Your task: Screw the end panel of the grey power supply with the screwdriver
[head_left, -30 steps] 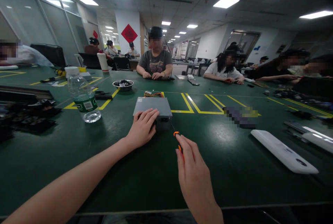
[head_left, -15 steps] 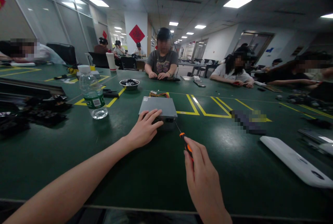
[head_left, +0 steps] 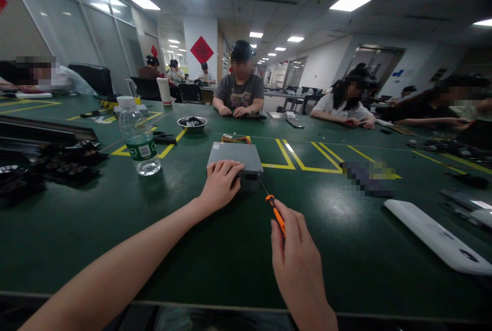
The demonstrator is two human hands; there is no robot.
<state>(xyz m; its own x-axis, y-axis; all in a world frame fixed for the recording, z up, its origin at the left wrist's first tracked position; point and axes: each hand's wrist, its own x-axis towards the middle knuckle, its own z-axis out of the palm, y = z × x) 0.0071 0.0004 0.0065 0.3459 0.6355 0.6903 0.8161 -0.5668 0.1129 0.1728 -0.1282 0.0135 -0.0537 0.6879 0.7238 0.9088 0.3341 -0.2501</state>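
A grey metal computer power supply lies on the green table, its bundle of coloured cables at the far side. My left hand grips its near left edge, fingers bent over the top and thumb against the near face. In my right hand is an orange and black screwdriver, held at the handle. Its thin shaft points up and left, with the tip at the supply's near right corner. Whether the tip sits on a screw is too small to tell.
Left of the supply stands a water bottle, and a metal bowl of small parts is behind it. Dark parts lie far left. A white panel lies at right. A person sits opposite, hands on the table.
The fingers of my left hand have drawn closer together on the power supply, which has shifted slightly right. My right hand has turned the screwdriver handle a little, its tip staying at the corner.
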